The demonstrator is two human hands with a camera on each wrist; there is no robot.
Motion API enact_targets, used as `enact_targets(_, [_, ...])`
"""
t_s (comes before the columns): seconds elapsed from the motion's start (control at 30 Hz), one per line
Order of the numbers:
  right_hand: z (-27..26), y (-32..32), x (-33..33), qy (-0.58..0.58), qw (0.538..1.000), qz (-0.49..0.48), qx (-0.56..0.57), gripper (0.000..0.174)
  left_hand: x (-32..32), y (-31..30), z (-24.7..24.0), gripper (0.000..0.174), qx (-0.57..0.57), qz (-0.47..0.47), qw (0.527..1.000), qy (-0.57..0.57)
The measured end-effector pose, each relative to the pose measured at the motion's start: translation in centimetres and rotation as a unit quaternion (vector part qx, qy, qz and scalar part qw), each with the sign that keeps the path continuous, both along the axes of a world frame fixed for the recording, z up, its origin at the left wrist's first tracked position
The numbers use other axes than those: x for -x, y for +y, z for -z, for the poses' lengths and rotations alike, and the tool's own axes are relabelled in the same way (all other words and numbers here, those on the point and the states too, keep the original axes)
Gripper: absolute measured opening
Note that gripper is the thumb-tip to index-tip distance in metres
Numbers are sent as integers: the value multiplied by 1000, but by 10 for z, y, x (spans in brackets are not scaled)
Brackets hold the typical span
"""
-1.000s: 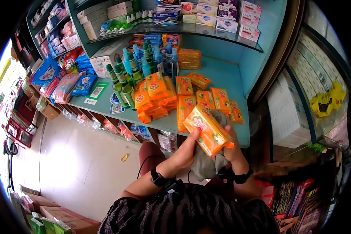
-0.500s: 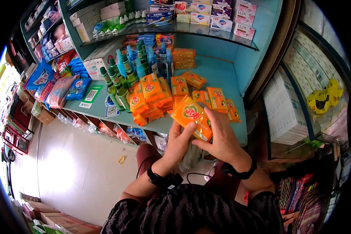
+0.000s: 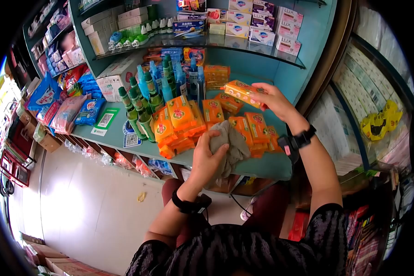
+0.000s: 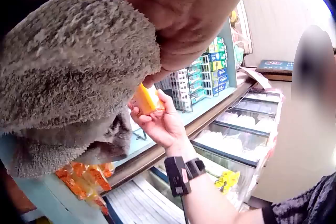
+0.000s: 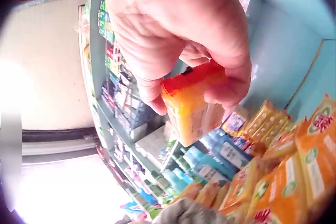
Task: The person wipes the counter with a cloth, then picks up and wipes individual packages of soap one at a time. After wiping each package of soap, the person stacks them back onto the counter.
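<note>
My right hand [image 3: 277, 102] grips an orange-wrapped bar of soap [image 3: 244, 92] above the shelf, in front of the stacked soap packs [image 3: 216, 76] at the back. Seen from the right wrist, thumb and fingers pinch the wrapped bar [image 5: 191, 106] near its red-orange end. A grey towelling cloth [image 3: 232, 149] hangs from my left hand [image 3: 207, 158], bunched under the thumb and fingers. It fills much of the left wrist view and covers some of the soap below. More orange soap packs [image 3: 181, 115] lie heaped left of the cloth, and others [image 3: 257, 126] to its right.
Green bottles [image 3: 140, 115] and blue spray bottles [image 3: 200, 83] stand left of and behind the heap. Above runs a glass shelf [image 3: 207, 41] with boxed soaps [image 3: 262, 23]. Bagged goods [image 3: 69, 110] lie at left; a glass case [image 3: 354, 87] stands at right.
Both hands were together on a soap pack with the cloth. They have parted: the right has carried the soap up and back over the shelf, the left keeps the cloth near the front edge.
</note>
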State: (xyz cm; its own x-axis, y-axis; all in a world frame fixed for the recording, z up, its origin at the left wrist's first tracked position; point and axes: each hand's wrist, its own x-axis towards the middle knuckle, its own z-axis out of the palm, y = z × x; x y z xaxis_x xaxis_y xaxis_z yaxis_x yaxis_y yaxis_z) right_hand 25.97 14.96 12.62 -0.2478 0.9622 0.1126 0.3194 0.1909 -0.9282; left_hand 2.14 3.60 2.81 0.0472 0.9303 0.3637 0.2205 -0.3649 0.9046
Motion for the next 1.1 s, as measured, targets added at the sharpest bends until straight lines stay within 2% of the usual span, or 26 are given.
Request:
enact_targets(0.1, [11, 49, 6, -93, 995, 21, 20, 73, -2, 0, 3, 40, -41, -28, 997, 53])
enact_targets(0.2, [27, 90, 20, -200, 979, 27, 38, 79, -5, -5, -4, 40, -13, -29, 996, 81])
enact_targets(0.43, [74, 129, 48, -289, 956, 52, -20, 84, -4, -6, -3, 41, -28, -25, 994, 104])
enact_targets(0.57, [87, 136, 50, -451, 890, 63, -17, 67, -3, -5, -1, 40, -43, -24, 993, 103])
enact_targets(0.67, [67, 121, 50, -424, 904, 14, 49, 57, -5, -7, 0, 40, -47, -26, 993, 106])
enact_targets(0.77, [67, 115, 34, -380, 924, 40, -39, 53, -5, -6, -1, 39, -48, -34, 993, 104])
enact_targets(0.83, [59, 99, 14, -293, 954, 39, -57, 52, -5, -6, 1, 38, -49, -39, 992, 105])
enact_targets(0.87, [54, 86, 1, -249, 965, 42, -64, 52, -4, -4, 5, 38, -90, -39, 989, 115])
enact_targets(0.97, [45, 33, -39, -155, 985, 78, 18, 51, -4, -2, 11, 38, -101, -33, 989, 101])
enact_targets(1.07, [86, 2, -96, -258, 958, 123, 11, 50, -4, -6, 11, 36, -94, -36, 990, 100])
enact_targets(1.1, [92, -18, -99, -339, 928, 149, 32, 48, -5, -6, 14, 36, -104, -39, 988, 102])
